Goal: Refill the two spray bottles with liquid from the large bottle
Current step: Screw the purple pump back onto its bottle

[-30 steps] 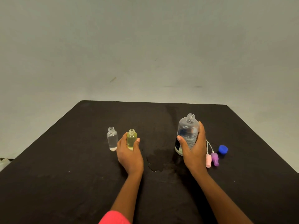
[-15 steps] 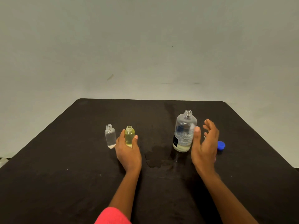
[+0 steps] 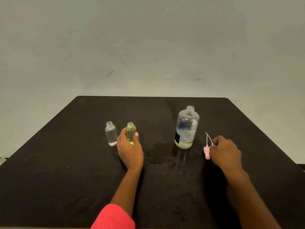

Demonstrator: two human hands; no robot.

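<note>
My left hand grips a small open bottle filled with yellowish liquid. Just left of it stands a second small clear bottle, open, with only a little liquid at the bottom. The large clear bottle stands uncapped at centre right, with a shallow layer of liquid left in it. Right of it, my right hand curls its fingers down over the spray heads lying on the table. The pink spray head and its thin tubes show at my fingertips. The purple head is hidden under my hand.
A wet spill patch spreads on the black table between my hands, in front of the large bottle. A plain grey wall rises behind the table's far edge.
My right hand let go of the large bottle, moved right and came down onto the spray heads, now covering the purple head and the blue cap. My left hand keeps its hold.
</note>
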